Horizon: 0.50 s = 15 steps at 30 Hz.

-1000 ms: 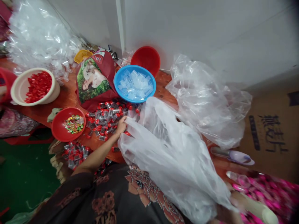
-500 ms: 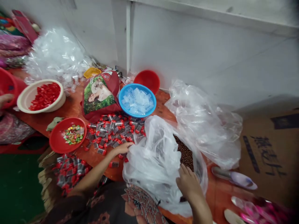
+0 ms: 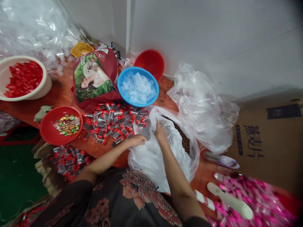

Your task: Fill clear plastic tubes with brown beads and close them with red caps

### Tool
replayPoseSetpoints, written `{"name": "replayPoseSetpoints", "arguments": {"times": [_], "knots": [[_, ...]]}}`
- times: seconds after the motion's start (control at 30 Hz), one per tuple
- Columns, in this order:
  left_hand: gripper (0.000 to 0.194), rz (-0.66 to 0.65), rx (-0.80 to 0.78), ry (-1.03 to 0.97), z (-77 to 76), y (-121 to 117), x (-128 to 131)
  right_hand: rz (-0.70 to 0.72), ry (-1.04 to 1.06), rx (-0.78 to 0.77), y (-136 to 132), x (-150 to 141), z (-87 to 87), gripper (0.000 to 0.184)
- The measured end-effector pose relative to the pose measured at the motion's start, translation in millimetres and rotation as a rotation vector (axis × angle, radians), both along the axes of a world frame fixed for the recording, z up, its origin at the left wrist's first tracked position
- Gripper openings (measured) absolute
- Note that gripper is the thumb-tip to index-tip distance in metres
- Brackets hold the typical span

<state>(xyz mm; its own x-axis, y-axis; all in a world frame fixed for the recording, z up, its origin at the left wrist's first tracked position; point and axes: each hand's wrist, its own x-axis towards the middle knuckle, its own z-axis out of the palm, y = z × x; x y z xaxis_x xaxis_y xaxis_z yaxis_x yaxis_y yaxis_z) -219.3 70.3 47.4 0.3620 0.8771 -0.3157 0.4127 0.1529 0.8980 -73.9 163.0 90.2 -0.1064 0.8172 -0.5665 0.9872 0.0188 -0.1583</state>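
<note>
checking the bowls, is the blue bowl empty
No, the blue bowl holds a heap of clear plastic pieces.

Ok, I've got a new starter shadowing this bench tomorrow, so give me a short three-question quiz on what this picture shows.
1. True or false: the blue bowl holds clear plastic pieces.
2. Which hand reaches further into the clear bag of small brown pieces: A the left hand, B the right hand?
3. Fill in: the red bowl near the left hand holds mixed-colour wrapped ____.

Key: 1 true. 2 B; the left hand grips the bag's near edge. 3 sweets.
</note>
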Motion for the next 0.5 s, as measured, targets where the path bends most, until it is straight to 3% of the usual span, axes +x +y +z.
{"name": "replayPoseSetpoints", "arguments": {"times": [0.07, 0.17, 0.23, 0.33, 0.5], "knots": [[0.047, -0.011, 0.033, 0.059, -2.5, 5.6, 1.0, -0.035, 0.126, 0.053, -3.3, 25.4, -9.5, 0.065], [0.066, -0.044, 0.165, 0.236, -10.1, 25.9, 1.7, -0.120, 0.432, 0.204, -19.7, 44.1, -2.2, 0.049], [0.074, -0.096, 0.267, 0.428, -19.7, 41.9, 2.6, -0.177, 0.616, 0.298, -31.9, 42.3, 11.5, 0.042], [0.070, -0.140, 0.352, 0.684, -38.1, 60.2, -2.6, -0.193, 0.811, 0.466, -48.8, 33.2, 40.1, 0.037], [0.056, -0.022, 0.380, 0.777, -54.5, 64.5, -25.8, -0.163, 0.919, 0.661, -72.1, 37.5, 85.3, 0.037]]}}
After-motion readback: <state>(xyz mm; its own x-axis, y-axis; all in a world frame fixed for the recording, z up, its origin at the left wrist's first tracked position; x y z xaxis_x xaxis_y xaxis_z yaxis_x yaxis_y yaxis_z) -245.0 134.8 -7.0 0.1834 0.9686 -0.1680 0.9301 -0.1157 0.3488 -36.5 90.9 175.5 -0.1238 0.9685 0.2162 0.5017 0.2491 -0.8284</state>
